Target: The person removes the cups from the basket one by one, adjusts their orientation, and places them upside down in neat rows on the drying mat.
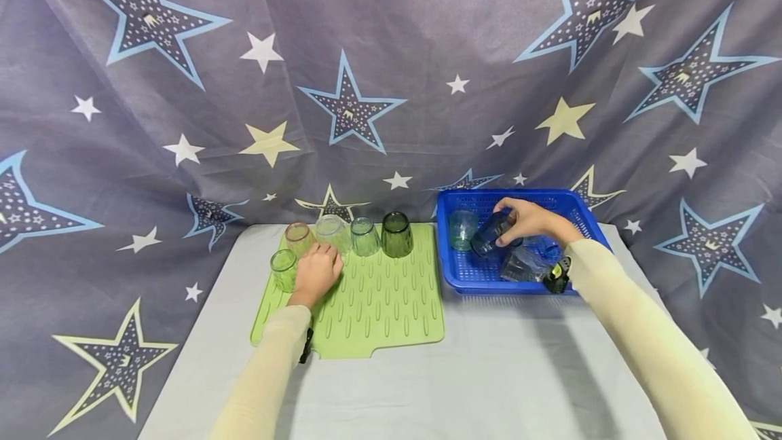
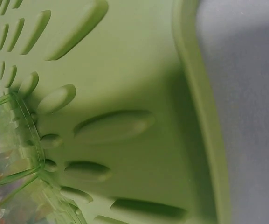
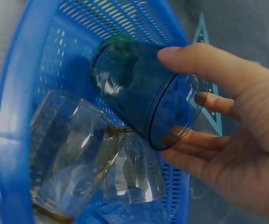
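My right hand [image 1: 527,218] grips a dark blue glass [image 1: 487,235], tilted on its side over the blue basket [image 1: 451,276]. In the right wrist view, its thumb presses the outer wall of the glass near the rim, with fingers on the far side. Several clear glasses [image 3: 73,154] lie in the basket, and a green-tinted glass [image 1: 463,228] stands at its left. My left hand [image 1: 316,273] rests low over the green drying mat [image 1: 391,304], fingers loosely bent, beside a light green glass [image 1: 284,271]; its fingertips are mostly hidden.
Along the mat's back edge stand a pink glass [image 1: 299,236], a clear glass [image 1: 332,231], a pale teal glass [image 1: 364,236] and a dark green glass [image 1: 397,235]. White cloth [image 1: 489,372] covers the table. A star-patterned curtain [image 1: 391,32] hangs behind.
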Tool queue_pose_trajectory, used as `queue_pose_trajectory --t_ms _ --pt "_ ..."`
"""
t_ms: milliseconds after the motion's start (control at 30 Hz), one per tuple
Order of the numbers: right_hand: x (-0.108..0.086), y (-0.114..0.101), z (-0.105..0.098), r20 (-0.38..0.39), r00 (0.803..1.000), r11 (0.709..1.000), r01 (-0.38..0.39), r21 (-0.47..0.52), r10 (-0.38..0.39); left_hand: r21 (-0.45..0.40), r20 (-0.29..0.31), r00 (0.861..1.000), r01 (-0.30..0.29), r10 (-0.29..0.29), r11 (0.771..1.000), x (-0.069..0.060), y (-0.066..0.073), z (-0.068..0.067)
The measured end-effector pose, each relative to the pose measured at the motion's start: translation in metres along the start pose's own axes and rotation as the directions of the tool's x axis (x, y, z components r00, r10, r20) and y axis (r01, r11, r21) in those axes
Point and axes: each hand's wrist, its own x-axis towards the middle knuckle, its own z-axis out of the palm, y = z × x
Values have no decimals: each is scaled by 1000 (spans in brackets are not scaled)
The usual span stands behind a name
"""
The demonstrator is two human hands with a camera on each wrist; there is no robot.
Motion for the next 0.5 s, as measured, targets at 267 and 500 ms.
queue_pose_trajectory --t_ms 267,500 --pt "-15 13 1 -89 996 947 34 319 -5 10 9 1000 9 -9 1000 0 2 -2" --pt "-18 8 0 -139 990 875 55 481 14 10 3 1000 10 -10 1000 0 1 -2"
